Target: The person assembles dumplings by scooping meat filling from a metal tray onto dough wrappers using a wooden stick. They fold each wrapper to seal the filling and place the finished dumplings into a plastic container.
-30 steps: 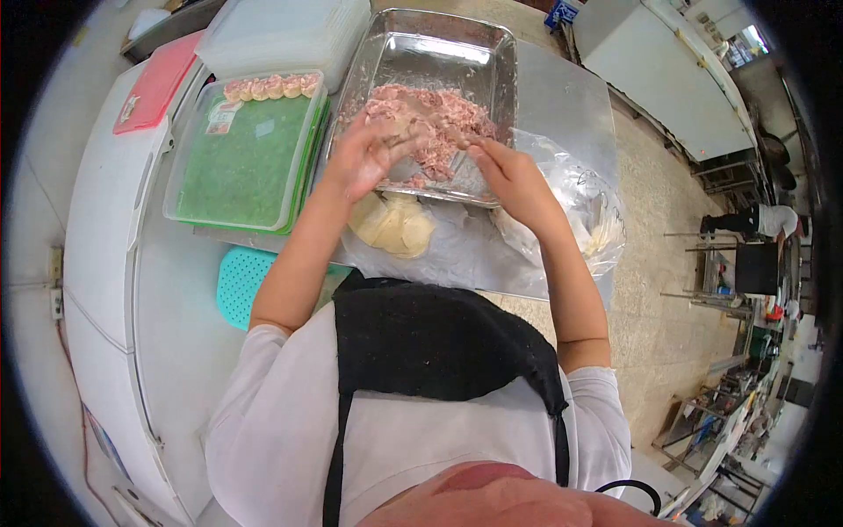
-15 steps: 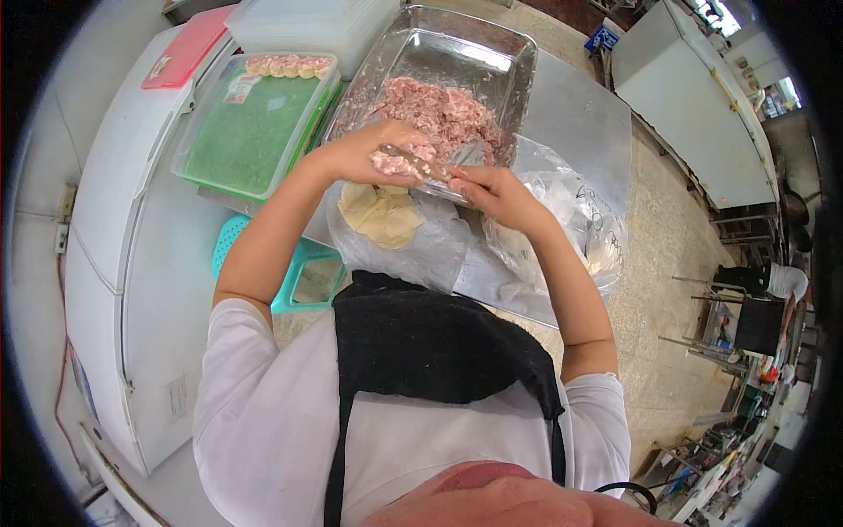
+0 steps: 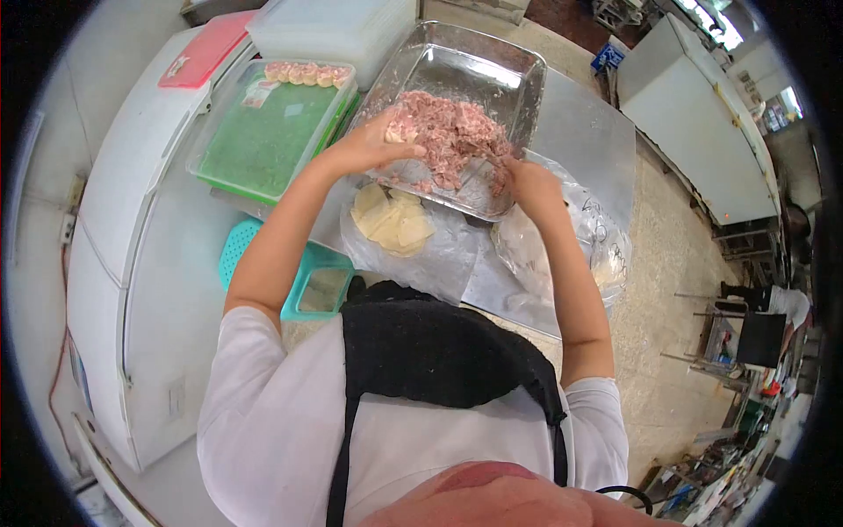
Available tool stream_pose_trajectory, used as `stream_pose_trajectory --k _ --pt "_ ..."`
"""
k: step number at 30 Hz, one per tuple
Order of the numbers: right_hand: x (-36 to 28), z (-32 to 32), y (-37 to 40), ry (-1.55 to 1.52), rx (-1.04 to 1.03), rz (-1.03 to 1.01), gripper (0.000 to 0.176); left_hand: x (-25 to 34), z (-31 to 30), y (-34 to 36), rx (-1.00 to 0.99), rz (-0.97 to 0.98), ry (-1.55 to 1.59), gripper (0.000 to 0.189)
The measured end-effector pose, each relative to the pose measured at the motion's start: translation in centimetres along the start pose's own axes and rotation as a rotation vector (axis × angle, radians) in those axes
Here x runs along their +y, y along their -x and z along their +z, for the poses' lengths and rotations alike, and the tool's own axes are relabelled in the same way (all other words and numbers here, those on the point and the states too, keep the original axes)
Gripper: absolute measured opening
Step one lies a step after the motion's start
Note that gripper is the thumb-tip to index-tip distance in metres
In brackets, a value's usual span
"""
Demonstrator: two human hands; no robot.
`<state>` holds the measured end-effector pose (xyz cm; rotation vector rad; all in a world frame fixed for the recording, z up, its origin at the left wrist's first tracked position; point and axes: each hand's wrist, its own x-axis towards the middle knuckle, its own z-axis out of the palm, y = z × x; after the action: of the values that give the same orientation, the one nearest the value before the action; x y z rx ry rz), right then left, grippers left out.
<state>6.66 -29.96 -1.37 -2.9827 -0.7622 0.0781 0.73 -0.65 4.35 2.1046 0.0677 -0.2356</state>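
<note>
A steel tray (image 3: 527, 83) holds a heap of pink minced meat (image 3: 452, 127). Over its near left edge, my left hand (image 3: 373, 145) is curled round a meat-topped dumpling (image 3: 401, 130). My right hand (image 3: 534, 186) is closed at the tray's near right corner, beside the meat; what its fingers hold is hidden. Below the tray, a stack of pale round wrappers (image 3: 392, 221) lies on a plastic bag (image 3: 439, 263). At the left, a green-bottomed container (image 3: 255, 132) has a row of several dumplings (image 3: 307, 74) along its far side.
Clear stacked containers (image 3: 325, 35) and a red lid (image 3: 206, 53) lie at the far left. Another plastic bag (image 3: 562, 246) rests on the metal table (image 3: 593, 132), right of the wrappers. A turquoise stool (image 3: 318, 279) is below. Another person (image 3: 788, 303) is at the far right.
My hands have moved apart. The right one has gone right to the meat's edge, and the left one has risen slightly away from the wrappers. The whole view has shifted a little.
</note>
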Motion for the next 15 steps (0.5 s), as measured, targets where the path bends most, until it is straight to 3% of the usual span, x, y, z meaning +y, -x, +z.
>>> stream_pose_trajectory --k 1,3,4,6,7,9,12,15 --pt "0.5 -1.0 0.8 -0.174 0.091 -0.021 0.027 -0.3 -0.3 -0.3 -0.010 0.011 0.001 0.072" --pt "0.4 -2.7 2.2 -0.496 0.256 -0.061 0.029 -1.4 -0.8 -0.6 0.128 0.568 -0.107 0.075" --pt "-0.7 -4.5 2.8 -0.486 0.259 -0.052 0.029 -1.2 -1.0 -0.8 0.123 0.578 -0.099 0.075" --pt "-4.1 -7.2 3.5 -0.869 0.185 -0.164 0.029 -0.4 -1.9 -0.9 0.073 0.747 -0.094 0.068" --pt "-5.9 -6.9 3.2 -0.862 0.192 -0.158 0.029 0.1 -2.4 -0.9 0.069 0.756 -0.090 0.068" --pt "-9.0 -5.9 2.5 -0.826 0.168 -0.269 0.027 0.4 -3.5 -0.7 -0.117 0.596 -0.182 0.059" --pt "-10.1 -7.6 1.4 -0.640 0.103 -0.188 0.027 -0.6 -5.8 -1.3 -0.192 0.572 -0.275 0.052" --pt "-12.8 -9.5 1.6 -0.361 0.265 -0.182 0.026 -3.5 -8.1 -1.8 -0.121 0.552 -0.165 0.055"
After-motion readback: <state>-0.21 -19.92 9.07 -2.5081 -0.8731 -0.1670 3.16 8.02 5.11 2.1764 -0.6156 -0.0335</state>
